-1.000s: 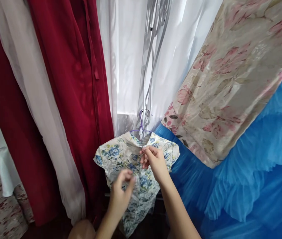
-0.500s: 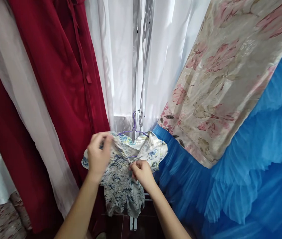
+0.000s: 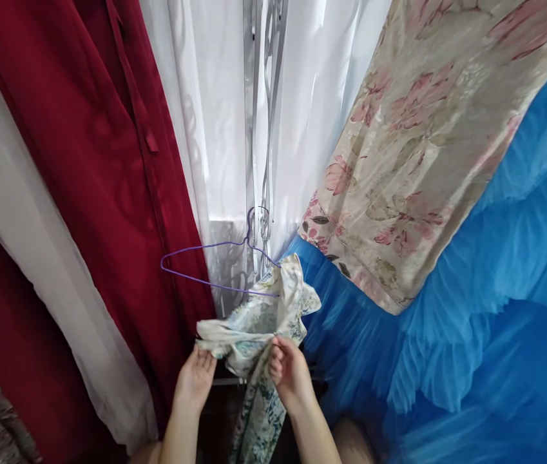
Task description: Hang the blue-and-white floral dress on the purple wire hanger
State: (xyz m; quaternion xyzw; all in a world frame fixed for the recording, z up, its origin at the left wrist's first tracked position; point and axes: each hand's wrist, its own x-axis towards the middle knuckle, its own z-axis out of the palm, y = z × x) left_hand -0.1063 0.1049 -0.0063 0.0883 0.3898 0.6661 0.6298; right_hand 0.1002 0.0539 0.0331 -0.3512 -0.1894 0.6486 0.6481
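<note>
One top [image 3: 294,299] hangs off the right end of one hanger [image 3: 247,238], left of one blue skirt [image 3: 457,348]. Of two hands, the right hand [image 3: 290,374] has fingers pinching its cloth; the left hand [image 3: 194,380] touches its left end, grip unclear.

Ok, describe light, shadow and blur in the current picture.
Head view: brightest on the white drapes, with streaks of glare; head view: bottom centre, around the blue-flowered garment, lies in shadow; head view: that garment's print and the lower blue tulle look soft; head view: the red cloth and pink-flowered fabric slant outward, perhaps lens stretch.
</note>
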